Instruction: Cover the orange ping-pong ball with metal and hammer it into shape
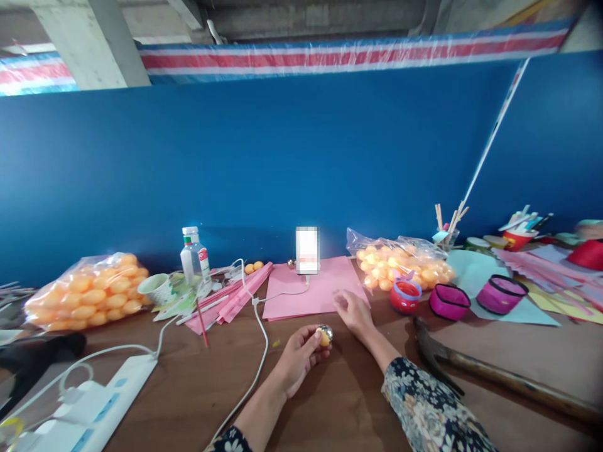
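My left hand (304,351) is closed around a small ball (325,336), its thumb on the near side. The ball is orange below and shiny silver on the upper right. To the right, my right hand (353,312) hovers over or rests on the near right corner of the pink paper (308,306); which of the two, I cannot tell. Its fingers are loosely bent and apart, and nothing shows between them. Behind the hands a phone (308,251) with a blurred-out screen stands upright on the paper, a cable running from its bottom.
Bags of orange balls (94,295) stand left and right. A hammer-like wooden-handled tool (499,376) lies right of my forearm. Red and magenta cups (450,301) sit behind it. A white cable (264,351) crosses the table toward a power strip (110,402).
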A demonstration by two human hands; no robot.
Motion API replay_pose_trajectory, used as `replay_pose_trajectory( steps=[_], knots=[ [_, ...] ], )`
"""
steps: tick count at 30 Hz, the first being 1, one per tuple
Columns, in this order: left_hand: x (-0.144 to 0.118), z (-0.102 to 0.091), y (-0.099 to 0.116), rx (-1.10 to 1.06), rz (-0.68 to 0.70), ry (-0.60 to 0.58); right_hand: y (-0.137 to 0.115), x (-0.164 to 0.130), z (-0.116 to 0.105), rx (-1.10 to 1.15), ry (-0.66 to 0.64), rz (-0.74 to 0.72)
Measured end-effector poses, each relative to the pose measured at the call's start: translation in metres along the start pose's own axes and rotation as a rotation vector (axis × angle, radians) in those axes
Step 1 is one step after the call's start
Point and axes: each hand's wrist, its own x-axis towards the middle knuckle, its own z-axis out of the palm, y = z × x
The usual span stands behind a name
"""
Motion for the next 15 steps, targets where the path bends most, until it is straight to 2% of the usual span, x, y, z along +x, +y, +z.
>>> replay_pose_trajectory(
  steps=[5,10,15],
  knots=[
    [0.001,0.001,-0.002,0.023,0.01,0.02,-0.001,-0.001,0.001,0.013,0.004,0.012],
    [0.0,0.003,-0.007,0.13,0.057,0.101,-0.001,0.0,0.002,0.034,-0.008,0.028],
    [0.001,0.007,-0.018,0.198,0.179,0.17,-0.001,-0.001,0.002,0.067,-0.048,0.043]
  ],
)
